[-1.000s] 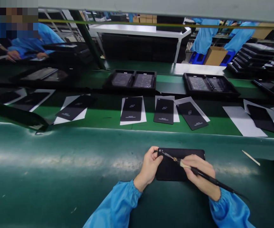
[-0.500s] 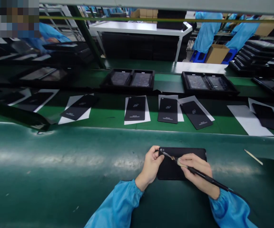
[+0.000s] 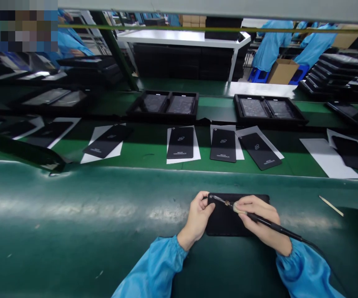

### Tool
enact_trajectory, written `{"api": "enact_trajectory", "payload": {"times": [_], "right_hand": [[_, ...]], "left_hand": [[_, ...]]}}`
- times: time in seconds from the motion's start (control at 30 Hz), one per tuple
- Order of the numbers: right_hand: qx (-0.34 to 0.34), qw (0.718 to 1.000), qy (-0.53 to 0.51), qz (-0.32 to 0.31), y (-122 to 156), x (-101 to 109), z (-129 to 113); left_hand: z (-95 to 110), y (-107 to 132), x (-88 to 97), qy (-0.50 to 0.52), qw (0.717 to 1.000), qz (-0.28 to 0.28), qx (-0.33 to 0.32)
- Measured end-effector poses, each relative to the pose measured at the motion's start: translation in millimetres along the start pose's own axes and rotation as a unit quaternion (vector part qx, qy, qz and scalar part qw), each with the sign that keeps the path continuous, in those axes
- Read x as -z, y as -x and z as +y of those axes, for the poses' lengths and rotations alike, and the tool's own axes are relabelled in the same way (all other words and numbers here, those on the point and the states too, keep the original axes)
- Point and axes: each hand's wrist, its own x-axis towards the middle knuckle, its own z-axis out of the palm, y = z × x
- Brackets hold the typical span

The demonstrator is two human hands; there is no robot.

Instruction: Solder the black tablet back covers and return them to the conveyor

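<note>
While the black panel (image 3: 224, 222) lies flat on our green bench (image 3: 88, 231), we judge it light, stiff, slick — best held by its edges; our left hand (image 3: 197, 216) pinches the far-left corner, our right hand (image 3: 267, 232) grips a corded tool (image 3: 276, 227).

Blue-sleeved forearms (image 3: 154, 267) angle inward, the person's left hand (image 3: 197, 217) set in a thumb-and-finger pinch, the right hand (image 3: 267, 235) opposite, fingers (image 3: 253, 200) curled in a pen-style grip, wrists bare beyond gathered cuffs (image 3: 180, 247).
</note>
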Motion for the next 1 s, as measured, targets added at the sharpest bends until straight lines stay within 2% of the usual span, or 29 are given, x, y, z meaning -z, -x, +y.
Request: {"api": "enact_trajectory", "payload": {"times": [0.3, 0.67, 1.0], "right_hand": [[-0.011, 1.000, -0.015, -0.015, -9, 3, 9], [-0.002, 1.000, -0.005, 0.012, -5, -2, 2], [-0.009, 1.000, -0.004, 0.001, -7, -9, 3]], "left_hand": [[-1, -1, -1.5, 0.001, 1.000, 0.003, 0.001], [0, 0, 0.5, 0.001, 1.000, 0.003, -0.002], [4, 2, 0.1, -0.002, 1.000, 0.004, -0.001]]}}
